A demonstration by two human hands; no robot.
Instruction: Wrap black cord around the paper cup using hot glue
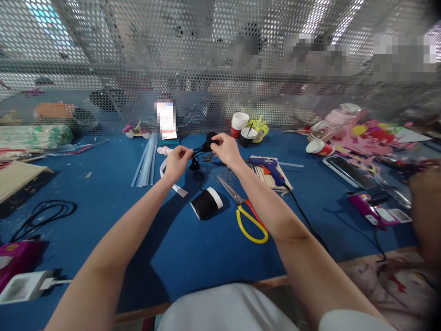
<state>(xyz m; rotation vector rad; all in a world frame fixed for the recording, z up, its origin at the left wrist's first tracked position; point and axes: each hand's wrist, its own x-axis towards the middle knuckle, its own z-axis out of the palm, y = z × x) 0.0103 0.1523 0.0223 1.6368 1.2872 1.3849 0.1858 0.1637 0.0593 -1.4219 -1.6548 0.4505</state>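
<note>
Both of my arms reach out over a blue table (103,202). My left hand (177,162) is closed in a pinch on a black cord (197,156) that hangs in loops between the hands. My right hand (225,149) is closed on the other end of the cord, by a black round piece (208,140). A white ribbon strip (172,184) trails below my left hand. A black roll with a white end (206,203) lies just below the hands. Scissors with yellow and red handles (246,211) lie under my right forearm.
A blue glue gun (267,165) rests on wooden sticks to the right, its cable running off the front edge. Clear glue sticks (146,161) lie left. Paper cups (241,125), pink craft scraps (361,133) and a perforated metal screen (220,69) stand behind. Another person's hand (425,193) is at far right.
</note>
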